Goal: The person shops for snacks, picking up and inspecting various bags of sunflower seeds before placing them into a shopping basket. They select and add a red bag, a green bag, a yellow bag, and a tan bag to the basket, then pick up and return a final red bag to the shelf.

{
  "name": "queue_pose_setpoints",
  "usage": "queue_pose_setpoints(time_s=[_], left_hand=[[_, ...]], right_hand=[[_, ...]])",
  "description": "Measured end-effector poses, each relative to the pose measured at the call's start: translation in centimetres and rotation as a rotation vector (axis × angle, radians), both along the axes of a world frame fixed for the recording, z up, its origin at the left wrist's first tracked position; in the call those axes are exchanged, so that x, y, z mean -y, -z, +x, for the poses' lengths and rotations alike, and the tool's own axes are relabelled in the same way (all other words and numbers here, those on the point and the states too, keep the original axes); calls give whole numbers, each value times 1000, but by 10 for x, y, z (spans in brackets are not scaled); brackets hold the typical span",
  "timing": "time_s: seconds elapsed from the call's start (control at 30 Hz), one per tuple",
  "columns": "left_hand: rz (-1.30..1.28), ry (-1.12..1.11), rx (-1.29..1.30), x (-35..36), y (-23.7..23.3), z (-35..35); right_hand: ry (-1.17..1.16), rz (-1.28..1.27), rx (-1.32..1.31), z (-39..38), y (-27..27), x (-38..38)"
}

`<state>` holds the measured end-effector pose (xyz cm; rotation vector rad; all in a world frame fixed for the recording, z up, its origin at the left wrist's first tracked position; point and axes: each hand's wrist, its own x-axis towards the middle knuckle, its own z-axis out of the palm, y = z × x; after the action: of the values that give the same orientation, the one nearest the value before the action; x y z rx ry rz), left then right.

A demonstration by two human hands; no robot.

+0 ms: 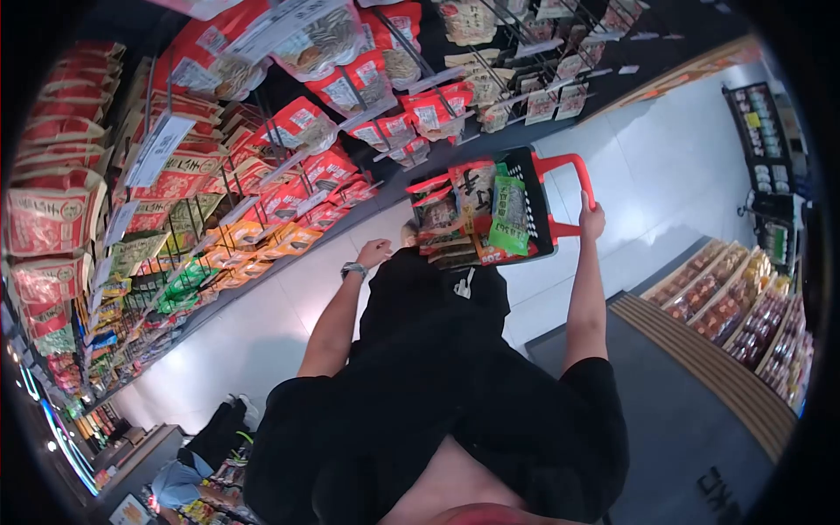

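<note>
My right hand is wrapped round the red handle of a shopping basket. The basket is black with a red handle and is filled with packaged food. A green packet lies on top, beside a red and tan bag and other red packs. My left hand, with a watch on the wrist, hangs to the left of the basket near my leg. It holds nothing, and its fingers look loosely bent and apart.
Hooks with hanging red snack bags fill the shelving ahead and to the left, with price tags jutting out. Packed food trays stand on a display at right. Another person is at lower left. Pale tiled floor runs between.
</note>
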<state>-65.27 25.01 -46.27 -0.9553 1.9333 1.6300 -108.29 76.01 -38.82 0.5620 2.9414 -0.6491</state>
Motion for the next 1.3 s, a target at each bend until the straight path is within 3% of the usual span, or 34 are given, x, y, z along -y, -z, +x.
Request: queue_pose_setpoints(time_s=[0.23,0.4,0.5,0.57,0.73,0.83,0.9,0.93,1.0,1.07,1.13,1.2,1.27,1.3], left_hand=[[48,-322,238,-1,-6,38],[59,-303,294,-63,8,30],[-130,-158,224,-90,23,8],[-379,-68,20,-103,37,3],[-370,-125,111,-123,19,-16],[-289,-148,94,-122,35,-18],[-225,-167,64,-123,37,-22],[-130,-184,140,-121,27,-34],[-29,-191,220,-114,30,-51],[144,-304,225,-100,55,-68],[152,-269,226,-92,62,-90],[179,-286,168,-89,54,-116],[203,-277,140,-85,41,-140],[256,-339,124,-86,22,-153]], right_hand=[[-111,-179,51,-23,22,-33],[-97,-228,48,-20,9,-39],[-103,-243,86,-26,4,-44],[-105,-242,101,-30,-1,-47],[-96,-194,118,-38,-16,-46],[-72,-123,112,-39,-14,-45],[-224,196,-899,-24,-32,-20],[-224,200,-899,-20,-39,-1],[-450,-98,-794,-8,-49,43],[-378,-730,-117,0,5,88],[-586,-531,-12,15,39,140],[-560,-918,167,33,147,187],[-213,-1255,574,50,152,236],[-220,-1258,567,52,153,260]])
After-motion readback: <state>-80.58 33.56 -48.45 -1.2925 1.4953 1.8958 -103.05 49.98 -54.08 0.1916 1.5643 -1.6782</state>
